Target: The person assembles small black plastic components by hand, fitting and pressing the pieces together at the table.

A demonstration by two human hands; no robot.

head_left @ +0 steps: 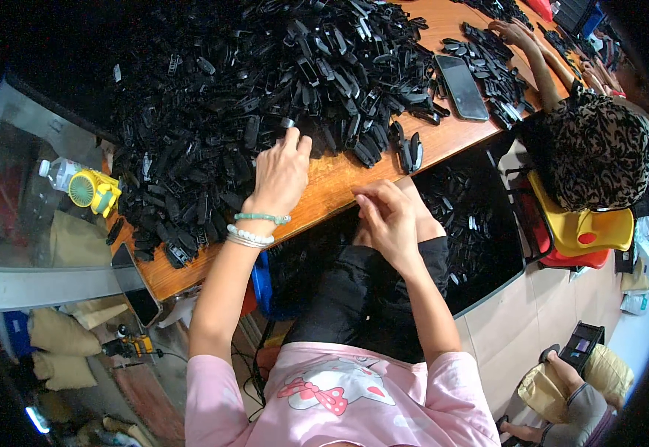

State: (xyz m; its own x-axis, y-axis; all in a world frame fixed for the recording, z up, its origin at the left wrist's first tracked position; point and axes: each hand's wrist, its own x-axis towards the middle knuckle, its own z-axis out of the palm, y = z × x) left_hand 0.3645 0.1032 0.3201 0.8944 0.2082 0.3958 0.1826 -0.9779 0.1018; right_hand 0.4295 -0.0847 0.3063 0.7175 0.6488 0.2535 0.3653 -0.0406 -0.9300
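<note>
- Left hand (283, 175) meets heaped elongated black plastic pieces (254, 89) toward twelve o'clock; grasp cannot be told.
- Right hand (390, 220), at its four o'clock, half-curls; hold unclear.

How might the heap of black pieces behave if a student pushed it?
The heap would probably spill rather than move as one block, since its pieces seem to lie loose and criss-crossed. Each looks stiff, keeping its slim shape, and likely to slide more than roll. Some might fall, lying near the edge of the table.
</note>
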